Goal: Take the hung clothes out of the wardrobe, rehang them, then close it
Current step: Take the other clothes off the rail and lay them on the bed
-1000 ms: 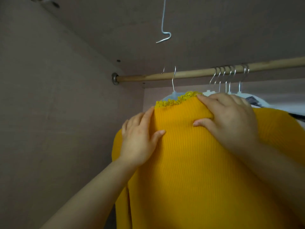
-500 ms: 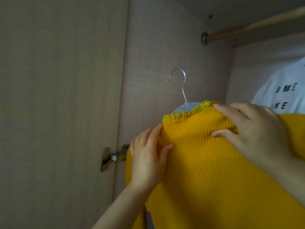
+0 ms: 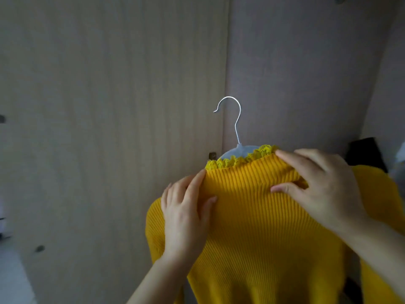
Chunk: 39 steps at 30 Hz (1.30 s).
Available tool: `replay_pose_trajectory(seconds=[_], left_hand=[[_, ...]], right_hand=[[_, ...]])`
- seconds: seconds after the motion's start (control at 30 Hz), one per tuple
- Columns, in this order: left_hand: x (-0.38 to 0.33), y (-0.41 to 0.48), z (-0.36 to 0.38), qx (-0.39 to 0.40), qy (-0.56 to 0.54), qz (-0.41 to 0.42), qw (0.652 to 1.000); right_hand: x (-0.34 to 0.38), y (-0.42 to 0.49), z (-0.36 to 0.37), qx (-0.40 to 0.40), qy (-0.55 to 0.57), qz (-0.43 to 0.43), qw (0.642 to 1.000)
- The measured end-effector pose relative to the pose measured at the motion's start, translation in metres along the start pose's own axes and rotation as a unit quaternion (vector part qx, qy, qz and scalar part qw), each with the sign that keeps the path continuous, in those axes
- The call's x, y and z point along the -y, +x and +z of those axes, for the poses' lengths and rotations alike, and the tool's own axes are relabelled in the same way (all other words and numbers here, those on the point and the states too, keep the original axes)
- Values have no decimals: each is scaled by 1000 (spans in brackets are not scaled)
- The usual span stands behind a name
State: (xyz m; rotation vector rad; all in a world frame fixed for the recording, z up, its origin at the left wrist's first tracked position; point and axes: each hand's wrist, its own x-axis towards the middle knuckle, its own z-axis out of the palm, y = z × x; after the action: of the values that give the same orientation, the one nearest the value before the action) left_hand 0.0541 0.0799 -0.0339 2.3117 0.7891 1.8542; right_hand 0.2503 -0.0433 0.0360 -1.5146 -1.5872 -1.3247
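Gripping sweater [image 3: 263,233] shoulders, left hand [image 3: 186,216], right hand [image 3: 324,189] leave hook [image 3: 236,128] free.

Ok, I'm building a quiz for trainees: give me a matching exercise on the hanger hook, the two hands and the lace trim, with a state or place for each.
1 hanger hook
2 left hand
3 right hand
4 lace trim

A pinches the neck fold of the sweater
B yellow, above the ribbed neck
C free, hung on nothing
D grips the sweater at its shoulder edge

Pairs: 1-C, 2-D, 3-A, 4-B
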Motion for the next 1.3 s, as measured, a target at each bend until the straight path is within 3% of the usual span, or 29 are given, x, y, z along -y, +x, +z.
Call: replay_pose_trajectory(seconds=[0.37, 0.63, 1.0, 1.3], left_hand=[[100, -75, -202, -64, 163, -80, 981], [142, -119, -359, -113, 263, -141, 948], [173, -157, -515, -166, 435, -199, 862], [190, -180, -584, -229, 540, -265, 765]], right_hand=[[219, 9, 56, -29, 217, -22, 976], [386, 39, 64, -11, 357, -88, 930], [569, 84, 72, -7, 477, -168, 863], [695, 116, 99, 2, 605, -212, 767]])
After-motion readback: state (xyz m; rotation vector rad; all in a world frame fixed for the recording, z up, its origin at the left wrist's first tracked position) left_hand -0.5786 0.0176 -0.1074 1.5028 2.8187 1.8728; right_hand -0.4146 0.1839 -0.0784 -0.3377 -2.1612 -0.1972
